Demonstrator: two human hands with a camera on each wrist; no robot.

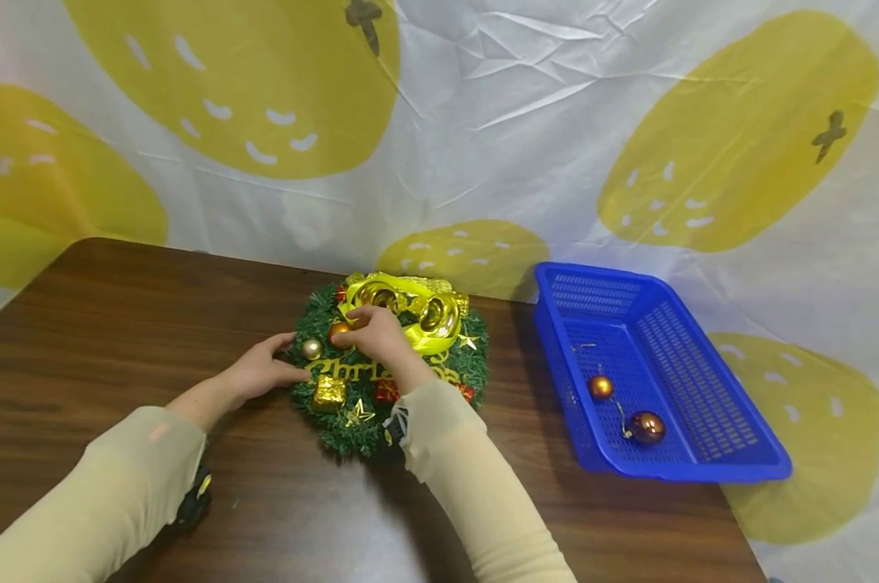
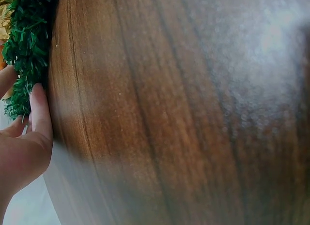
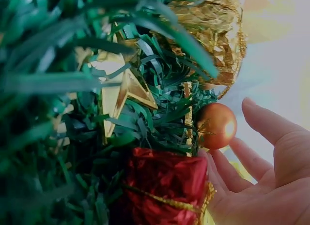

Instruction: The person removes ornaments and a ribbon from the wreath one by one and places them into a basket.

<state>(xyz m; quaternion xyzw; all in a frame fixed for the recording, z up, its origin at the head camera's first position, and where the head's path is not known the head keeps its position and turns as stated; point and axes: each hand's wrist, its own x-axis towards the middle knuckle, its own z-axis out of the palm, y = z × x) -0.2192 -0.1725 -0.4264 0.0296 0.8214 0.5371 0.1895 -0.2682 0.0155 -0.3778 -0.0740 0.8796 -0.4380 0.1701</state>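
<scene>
A green Christmas wreath (image 1: 468,364) lies on the table, with gold "Christmas" lettering, gold stars, small gift boxes and yellow-ribboned gold bells (image 1: 439,314). The left hand (image 1: 260,371) holds the wreath's left rim, with thumb and fingers around its foliage (image 2: 29,36). Reaching over the wreath, the right hand (image 1: 381,336) is at an orange bauble (image 3: 218,126) on its upper left. In the right wrist view the fingers touch or nearly touch the bauble, while the thumb stands apart from it. A pale gold bauble (image 1: 311,349) sits just below left.
To the right of the wreath stands a blue plastic basket (image 1: 556,356). Inside it lie a small orange bauble (image 1: 600,387) and a larger brown bauble (image 1: 646,427) with strings. A white cloth with yellow fruit shapes (image 1: 439,194) hangs behind the brown wooden table (image 1: 155,324).
</scene>
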